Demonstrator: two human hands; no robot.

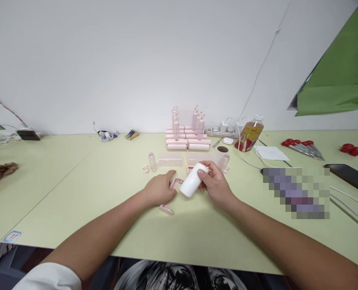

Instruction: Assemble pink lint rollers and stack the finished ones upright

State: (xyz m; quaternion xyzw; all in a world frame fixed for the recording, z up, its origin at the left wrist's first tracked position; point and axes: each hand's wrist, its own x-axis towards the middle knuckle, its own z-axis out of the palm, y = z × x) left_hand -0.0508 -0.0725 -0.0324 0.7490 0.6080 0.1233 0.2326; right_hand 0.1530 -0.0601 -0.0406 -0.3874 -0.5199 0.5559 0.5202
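Bright, diffuse light on the table (pixel 61 193), soft shadows; wide-angle stretch lengthens the arms (pixel 278 235) toward four and eight o'clock; coarse pixelation (pixel 296 195) near four.

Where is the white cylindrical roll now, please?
In the head view, the white cylindrical roll is near the centre, held in the right hand, just right of the left hand.

A smooth white roll (pixel 193 180) slants in the fingers of the right hand (pixel 217 184), its lower end toward the left hand (pixel 158 189), between whose forefinger and thumb a partly hidden, pale pink piece (pixel 175 184) shows
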